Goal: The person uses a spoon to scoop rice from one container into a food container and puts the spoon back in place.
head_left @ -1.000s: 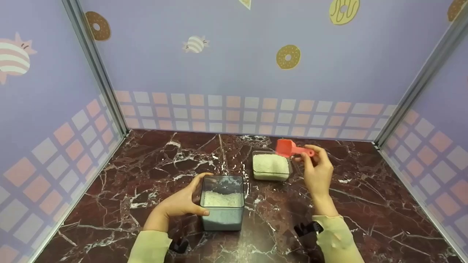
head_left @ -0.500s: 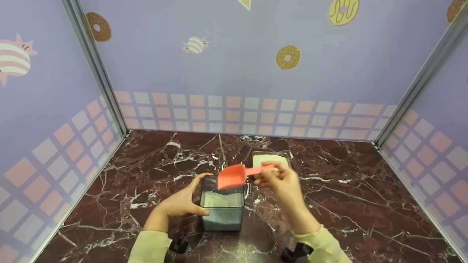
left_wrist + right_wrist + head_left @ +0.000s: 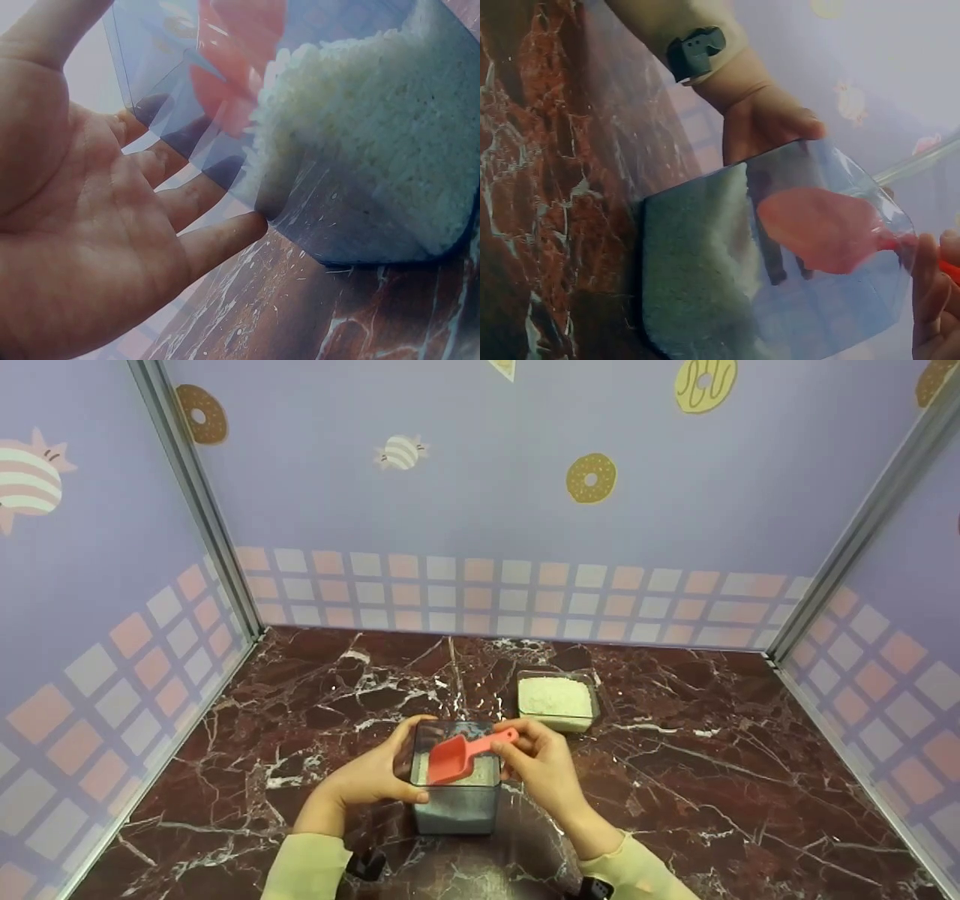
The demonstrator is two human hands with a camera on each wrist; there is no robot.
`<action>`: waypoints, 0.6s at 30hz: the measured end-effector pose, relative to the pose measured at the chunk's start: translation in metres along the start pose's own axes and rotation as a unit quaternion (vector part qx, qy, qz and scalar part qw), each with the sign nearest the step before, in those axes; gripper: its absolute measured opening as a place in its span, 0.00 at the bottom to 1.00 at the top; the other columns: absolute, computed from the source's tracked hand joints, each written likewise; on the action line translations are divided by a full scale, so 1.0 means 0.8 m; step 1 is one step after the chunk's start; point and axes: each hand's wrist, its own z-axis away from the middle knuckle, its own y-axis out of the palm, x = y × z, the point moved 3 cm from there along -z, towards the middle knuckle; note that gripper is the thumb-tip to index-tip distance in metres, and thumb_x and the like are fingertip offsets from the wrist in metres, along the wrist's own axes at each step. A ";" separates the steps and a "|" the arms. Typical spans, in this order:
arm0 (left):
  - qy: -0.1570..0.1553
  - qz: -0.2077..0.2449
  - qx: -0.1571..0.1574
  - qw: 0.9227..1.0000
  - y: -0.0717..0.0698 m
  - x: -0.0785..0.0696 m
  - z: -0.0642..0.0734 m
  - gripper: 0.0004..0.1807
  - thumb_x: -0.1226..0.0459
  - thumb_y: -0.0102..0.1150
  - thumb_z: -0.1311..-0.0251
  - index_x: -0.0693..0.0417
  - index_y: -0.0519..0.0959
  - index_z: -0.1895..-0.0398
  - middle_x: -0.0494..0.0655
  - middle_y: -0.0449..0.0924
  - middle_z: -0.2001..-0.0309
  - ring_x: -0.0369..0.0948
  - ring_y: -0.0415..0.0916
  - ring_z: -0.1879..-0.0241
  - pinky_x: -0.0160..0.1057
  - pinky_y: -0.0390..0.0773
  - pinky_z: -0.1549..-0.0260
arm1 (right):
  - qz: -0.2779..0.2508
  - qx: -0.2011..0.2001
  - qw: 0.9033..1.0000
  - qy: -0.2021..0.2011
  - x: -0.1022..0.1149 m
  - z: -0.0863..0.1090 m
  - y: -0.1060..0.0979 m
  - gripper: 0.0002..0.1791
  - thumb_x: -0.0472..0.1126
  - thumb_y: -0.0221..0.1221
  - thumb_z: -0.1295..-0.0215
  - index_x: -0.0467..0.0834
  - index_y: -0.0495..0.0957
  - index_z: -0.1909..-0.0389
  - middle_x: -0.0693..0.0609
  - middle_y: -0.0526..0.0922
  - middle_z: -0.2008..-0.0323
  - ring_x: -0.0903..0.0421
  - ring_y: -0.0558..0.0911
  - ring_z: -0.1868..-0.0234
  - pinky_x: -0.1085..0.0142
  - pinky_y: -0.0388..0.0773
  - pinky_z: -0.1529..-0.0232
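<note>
A clear bluish square container (image 3: 456, 808), partly filled with white rice (image 3: 367, 142), stands upright on the table. My left hand (image 3: 379, 772) holds its left side, thumb at the front and fingers around the back wall. A red scoop (image 3: 452, 759) is pinched by its handle in my right hand (image 3: 546, 765), at the container's right rim. The scoop's bowl is tilted down inside the container's mouth, above the rice, as the right wrist view shows through the clear wall. Behind my right hand sits a shorter glass dish (image 3: 556, 721) of white grains.
The table (image 3: 720, 780) has a dark red marbled top, with white specks scattered between the container and the dish. Purple patterned walls (image 3: 480, 495) enclose it at the back and both sides. A black strap (image 3: 596, 887) circles the right wrist.
My right hand has carried the red scoop left and toward me, from over the glass dish into the mouth of the square container. My left hand has stayed on the container.
</note>
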 end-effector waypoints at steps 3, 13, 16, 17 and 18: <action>0.004 0.013 0.006 1.000 0.000 0.000 0.000 0.59 0.68 0.77 0.51 0.50 0.46 0.21 0.60 0.60 0.24 0.59 0.56 0.23 0.44 0.69 0.29 | 0.030 0.008 0.999 -0.013 -0.002 0.002 0.006 0.14 0.32 0.66 0.35 0.31 0.81 0.51 0.50 0.85 0.74 0.66 0.71 0.86 0.75 0.69 0.84; 0.013 0.010 0.010 1.000 0.000 -0.001 0.000 0.59 0.66 0.77 0.50 0.49 0.47 0.21 0.61 0.59 0.23 0.61 0.55 0.22 0.41 0.68 0.29 | 0.160 0.008 0.982 -0.103 0.002 0.008 0.007 0.13 0.39 0.71 0.39 0.39 0.85 0.55 0.44 0.89 0.67 0.69 0.73 0.78 0.76 0.70 0.78; 0.016 0.022 0.014 1.000 0.001 -0.001 0.000 0.59 0.67 0.77 0.51 0.50 0.46 0.21 0.60 0.59 0.24 0.59 0.58 0.24 0.40 0.73 0.32 | 0.202 0.007 0.970 -0.134 0.006 0.009 0.004 0.11 0.38 0.72 0.40 0.40 0.86 0.57 0.47 0.87 0.71 0.70 0.71 0.81 0.76 0.71 0.81; 0.016 0.026 0.015 0.999 0.001 -0.001 0.000 0.59 0.68 0.77 0.51 0.50 0.46 0.21 0.60 0.59 0.24 0.58 0.59 0.25 0.40 0.74 0.33 | 0.212 0.007 0.966 -0.145 0.007 0.010 0.004 0.11 0.38 0.72 0.41 0.40 0.86 0.58 0.47 0.86 0.71 0.70 0.72 0.81 0.75 0.72 0.81; 0.016 0.028 0.016 0.999 0.001 0.000 -0.001 0.59 0.68 0.77 0.51 0.50 0.46 0.21 0.60 0.59 0.24 0.58 0.60 0.25 0.40 0.75 0.34 | 0.221 0.007 0.963 -0.157 0.008 0.010 0.003 0.11 0.37 0.72 0.41 0.40 0.86 0.58 0.47 0.87 0.70 0.70 0.73 0.80 0.74 0.73 0.81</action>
